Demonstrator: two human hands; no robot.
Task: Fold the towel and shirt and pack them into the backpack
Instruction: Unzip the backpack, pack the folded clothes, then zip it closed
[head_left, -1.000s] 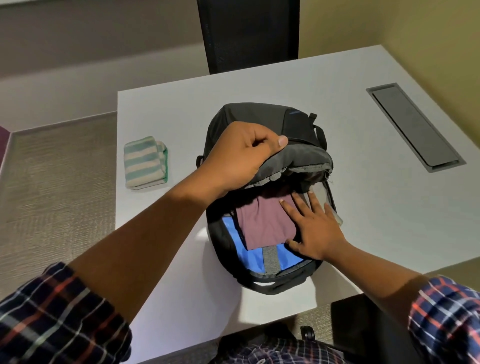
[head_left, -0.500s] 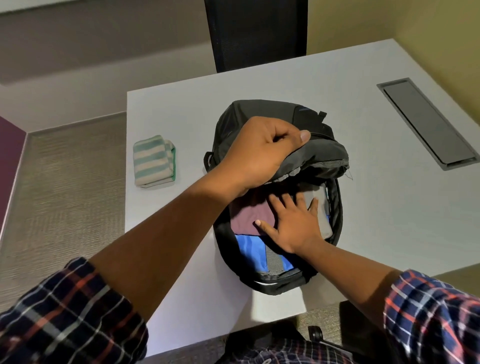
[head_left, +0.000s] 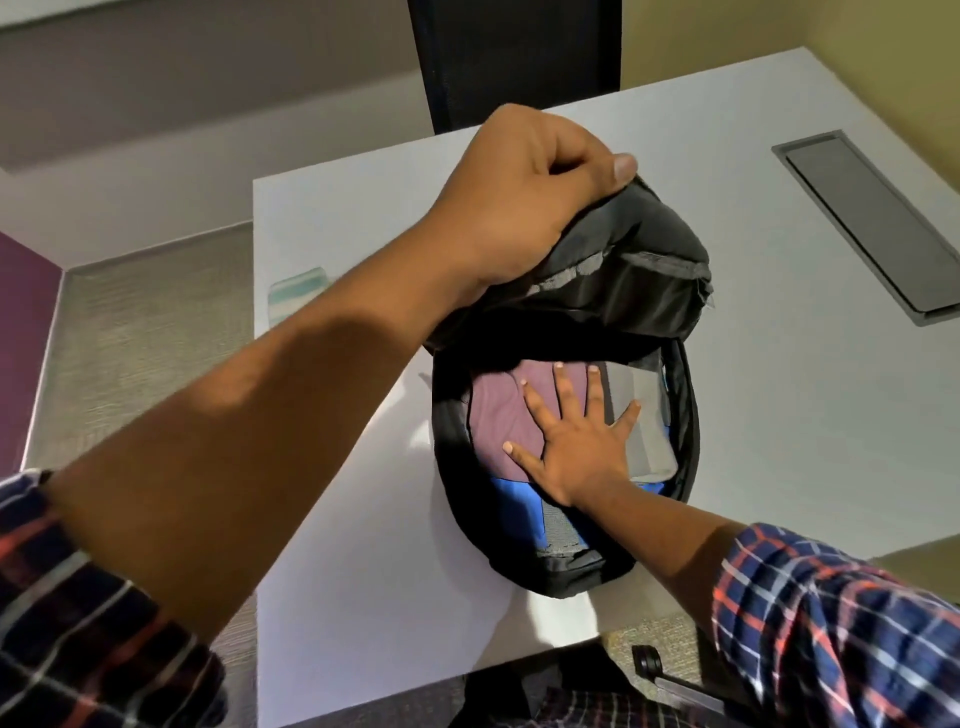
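Broadly, the white worktop carries a black backpack lying open at its middle. Inside it, a folded maroon shirt lies flat under the right hand, whose straight, spread fingers press it down. Farther off, the left hand grips the lifted flap with curled fingers. A striped towel lies well left, mostly hidden behind the left arm.

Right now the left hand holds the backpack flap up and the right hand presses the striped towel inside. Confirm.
No: in the head view the right hand presses the maroon shirt, not the striped towel, which lies on the table outside the backpack. The left hand does hold the flap up.
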